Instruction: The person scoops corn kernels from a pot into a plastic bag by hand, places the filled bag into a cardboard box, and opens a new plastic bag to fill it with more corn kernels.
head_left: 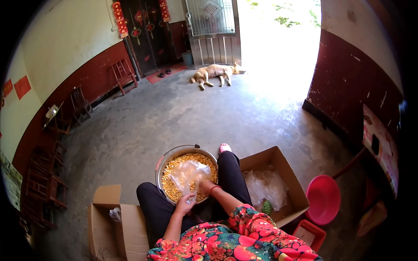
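Note:
Between my knees stands a metal bucket (160,170) filled with yellow corn kernels (174,172). A clear plastic bag (188,172) lies over the kernels, its mouth toward me. At the bucket's near rim my left hand (186,205) is closed on the gathered edge of the bag. My right hand (206,186), with a red band at the wrist, reaches into the bucket beside the bag. Its fingers are hidden by the plastic and kernels, so what they hold does not show.
On the right, a cardboard box (300,191) holds plastic bags (267,187) and a green item (266,207). Beyond it are a pink basin (323,199) and a red tray (320,239). Another open box (135,230) sits left. A dog (215,74) lies near the doorway.

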Motion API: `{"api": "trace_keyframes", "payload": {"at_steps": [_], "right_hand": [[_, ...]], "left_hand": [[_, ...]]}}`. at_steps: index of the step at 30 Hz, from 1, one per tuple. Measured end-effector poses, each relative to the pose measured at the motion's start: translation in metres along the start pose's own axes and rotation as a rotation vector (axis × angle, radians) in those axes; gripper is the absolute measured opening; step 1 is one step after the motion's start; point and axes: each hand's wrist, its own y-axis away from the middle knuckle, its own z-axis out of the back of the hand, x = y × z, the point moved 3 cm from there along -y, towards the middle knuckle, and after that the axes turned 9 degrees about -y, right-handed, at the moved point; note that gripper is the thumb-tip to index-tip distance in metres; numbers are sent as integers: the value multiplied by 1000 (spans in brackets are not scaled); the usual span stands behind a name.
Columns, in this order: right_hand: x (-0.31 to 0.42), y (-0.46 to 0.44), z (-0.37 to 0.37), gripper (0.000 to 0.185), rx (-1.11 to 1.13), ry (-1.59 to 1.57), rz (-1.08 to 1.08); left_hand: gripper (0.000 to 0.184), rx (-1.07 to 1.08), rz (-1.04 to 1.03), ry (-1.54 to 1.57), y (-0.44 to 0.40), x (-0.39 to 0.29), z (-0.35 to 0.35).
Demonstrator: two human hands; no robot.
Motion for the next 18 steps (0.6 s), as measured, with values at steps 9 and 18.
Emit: {"api": "trace_keyframes", "payload": {"at_steps": [9, 18], "right_hand": [[-2, 10, 14, 19, 164, -1402, -218], [15, 10, 19, 23, 91, -1538, 169]], "left_hand": [[33, -12, 18, -27, 1, -4, 1], [33, 27, 62, -22, 0, -3, 1]]}}
